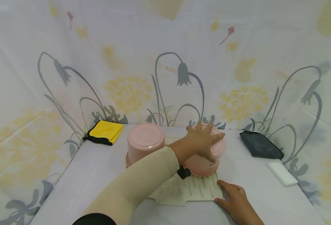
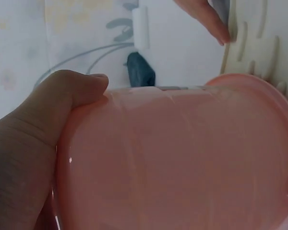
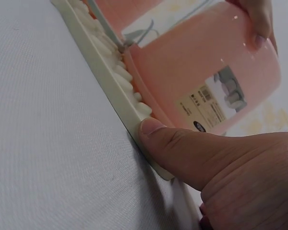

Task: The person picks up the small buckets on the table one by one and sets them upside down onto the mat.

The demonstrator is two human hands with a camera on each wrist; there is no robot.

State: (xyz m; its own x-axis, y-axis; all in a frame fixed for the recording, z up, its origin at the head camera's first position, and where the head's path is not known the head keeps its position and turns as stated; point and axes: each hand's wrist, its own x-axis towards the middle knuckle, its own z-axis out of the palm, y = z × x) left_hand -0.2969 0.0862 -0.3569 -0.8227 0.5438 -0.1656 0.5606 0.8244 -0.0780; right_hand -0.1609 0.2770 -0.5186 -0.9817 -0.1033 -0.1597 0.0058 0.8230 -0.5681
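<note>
Two pink plastic canisters stand upside down on a ribbed cream draining mat. My left hand grips the right canister from above, its fingers spread over the upturned base. In the left wrist view, the thumb lies along that canister's side. The canister's rim rests on the mat, and a printed label faces the right wrist camera. My right hand holds the mat's near right corner, with the thumb on its edge. Left of my forearm stands the other canister, partly hidden by the sleeve.
A yellow cloth with black edging lies at the back left of the white table. At the back right sits a dark folded pouch or cloth, with a white block in front. A flower-patterned curtain surrounds the table.
</note>
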